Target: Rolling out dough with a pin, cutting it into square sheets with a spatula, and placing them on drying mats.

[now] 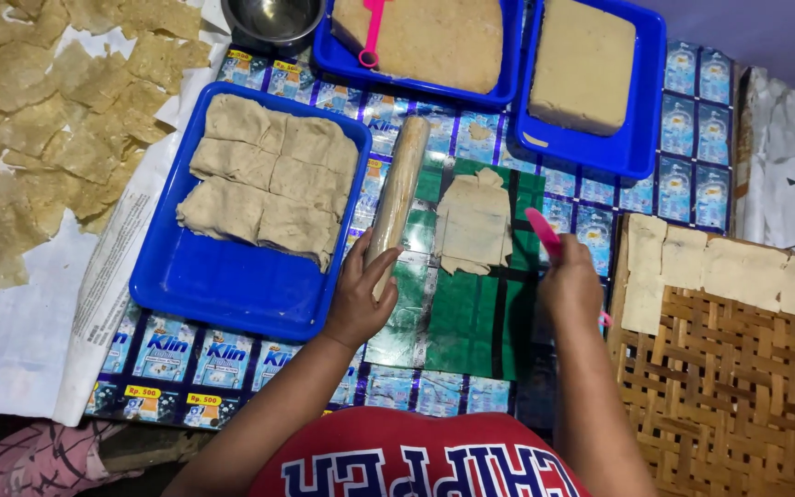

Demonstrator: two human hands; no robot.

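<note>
My left hand (pixel 358 296) grips the near end of a wooden rolling pin (pixel 399 189) that lies beside a blue tray (pixel 232 285). That tray holds flattened dough squares (pixel 269 177). My right hand (pixel 570 287) holds a pink plastic scraper (pixel 542 232) at the right edge of a thin rolled dough sheet (pixel 474 224). The sheet rests on a green plastic mat (pixel 476 322) over a work surface covered with printed sachet strips.
Two more blue trays at the back hold a wide dough slab (pixel 434 41) with a pink tool (pixel 372 32) and a dough block (pixel 581 64). A metal bowl (pixel 273 20) stands behind. Thin dough pieces dry on newspaper (pixel 39 120) left and on a woven bamboo rack (pixel 738 377) right.
</note>
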